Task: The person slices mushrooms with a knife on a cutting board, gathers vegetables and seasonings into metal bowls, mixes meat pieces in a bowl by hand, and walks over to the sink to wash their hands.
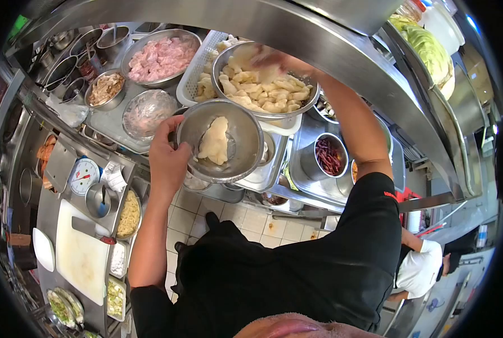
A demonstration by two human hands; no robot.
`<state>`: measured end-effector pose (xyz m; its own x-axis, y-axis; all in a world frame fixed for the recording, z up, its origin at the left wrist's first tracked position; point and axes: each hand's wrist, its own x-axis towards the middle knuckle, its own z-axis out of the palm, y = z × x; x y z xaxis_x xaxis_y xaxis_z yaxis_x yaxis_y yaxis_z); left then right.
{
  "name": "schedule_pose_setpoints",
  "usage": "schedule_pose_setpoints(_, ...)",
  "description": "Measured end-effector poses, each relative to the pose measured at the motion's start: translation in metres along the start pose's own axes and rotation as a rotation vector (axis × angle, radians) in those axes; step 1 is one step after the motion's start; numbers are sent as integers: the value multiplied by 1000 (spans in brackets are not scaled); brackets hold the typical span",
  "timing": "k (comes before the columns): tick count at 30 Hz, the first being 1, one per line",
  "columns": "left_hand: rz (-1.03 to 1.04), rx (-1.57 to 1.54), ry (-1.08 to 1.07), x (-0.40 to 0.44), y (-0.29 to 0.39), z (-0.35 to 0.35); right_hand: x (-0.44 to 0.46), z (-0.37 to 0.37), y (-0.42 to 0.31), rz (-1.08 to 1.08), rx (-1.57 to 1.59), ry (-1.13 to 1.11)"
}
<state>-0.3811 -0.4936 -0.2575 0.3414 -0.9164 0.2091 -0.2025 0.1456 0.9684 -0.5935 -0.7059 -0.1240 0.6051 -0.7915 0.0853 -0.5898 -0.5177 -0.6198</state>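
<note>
My left hand [170, 149] grips the rim of a small steel bowl [244, 132], thumb over the edge and fingers beneath. A pale, coated-looking lump [215, 143], perhaps raw meat, lies inside it. Just beyond stands a large steel bowl [313, 96] full of pale raw strips [262, 93], which look like chicken. Over the far part of this bowl is my right hand [268, 59], smeared by motion; whether its fingers hold a piece cannot be made out. A white perforated basket [192, 76] sits under and beside the large bowl, with more pale pieces in it.
Pink raw meat fills a bowl [161, 56] at the back left, near a plastic-wrapped bowl [145, 115]. Dried red chillies [329, 158] stand right. A steel shelf edge [206, 14] crosses above. A cutting board with a cleaver [79, 248] lies left. A co-worker [420, 270] is at right.
</note>
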Motion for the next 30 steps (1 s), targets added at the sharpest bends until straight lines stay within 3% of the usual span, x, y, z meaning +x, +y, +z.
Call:
schedule_pose_setpoints(4, -9, -25, 57, -7, -5, 7, -1, 33, -25, 18, 66, -563)
schedule_pose_setpoints(7, -30, -49, 78, -13, -13, 4, 38, 56, 10, 79, -229, -326)
schedule_pose_setpoints(10, -87, -24, 90, -17, -9, -1, 64, 103, 60, -162, -540, -312)
schedule_pose_setpoints(13, -41, -58, 127, -20, -14, -5, 57, 119, 56, -214, -761, -72)
schedule_pose_setpoints(16, -90, -140, 119, -24, -17, -8, 51, 104, 46, -162, -657, -38)
schedule_pose_setpoints(18, 19, -135, 133, -22, -24, -10, 76, 92, 73, -236, -609, -191)
schedule_pose_setpoints(19, 59, -129, 145, -24, -28, -13, 87, 75, 103, -532, -650, -230)
schedule_pose_setpoints(21, 72, -157, 180, -23, -29, -13, 68, 75, 91, 144, 85, -158)
schedule_pose_setpoints(23, 69, -202, 188, -22, -28, -14, 59, 74, 75, 200, 213, -304)
schedule_pose_setpoints(26, 23, -270, 165, -18, -28, -9, 52, 90, 43, 61, -244, -376)
schedule_pose_setpoints(27, 6, -267, 162, -19, -29, -9, 54, 96, 42, 90, -269, -345)
schedule_pose_setpoints(29, -13, -233, 163, -21, -30, -9, 50, 101, 42, 6, -57, -319)
schedule_pose_setpoints(30, -14, -201, 169, -21, -30, -10, 50, 97, 43, -2, -98, -401)
